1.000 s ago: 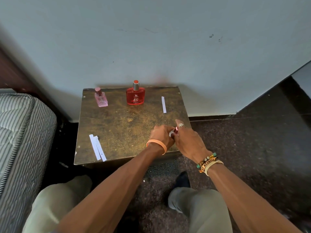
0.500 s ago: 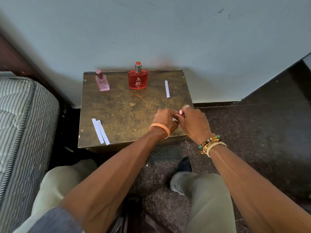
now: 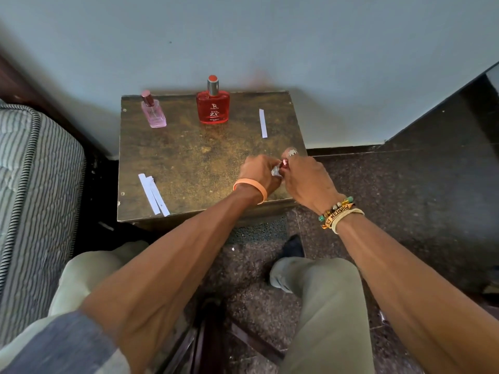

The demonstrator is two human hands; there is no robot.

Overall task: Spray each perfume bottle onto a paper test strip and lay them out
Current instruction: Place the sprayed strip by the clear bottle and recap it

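The left grip [image 3: 258, 171] curls round a small perfume bottle [image 3: 276, 171], mostly hidden, while the right grip [image 3: 305, 179] pinches its dark red cap [image 3: 284, 165]. The two grips touch above the front right corner of the bench [image 3: 194, 157]. A single paper test strip [image 3: 263, 123] lies just beyond them, and two more strips [image 3: 153, 194] lie side by side at the front left. A red perfume bottle [image 3: 212, 106] and a pink perfume bottle [image 3: 153, 113] stand upright along the back edge, well apart from both grips. A striped mattress [image 3: 32, 184] lies to the left.
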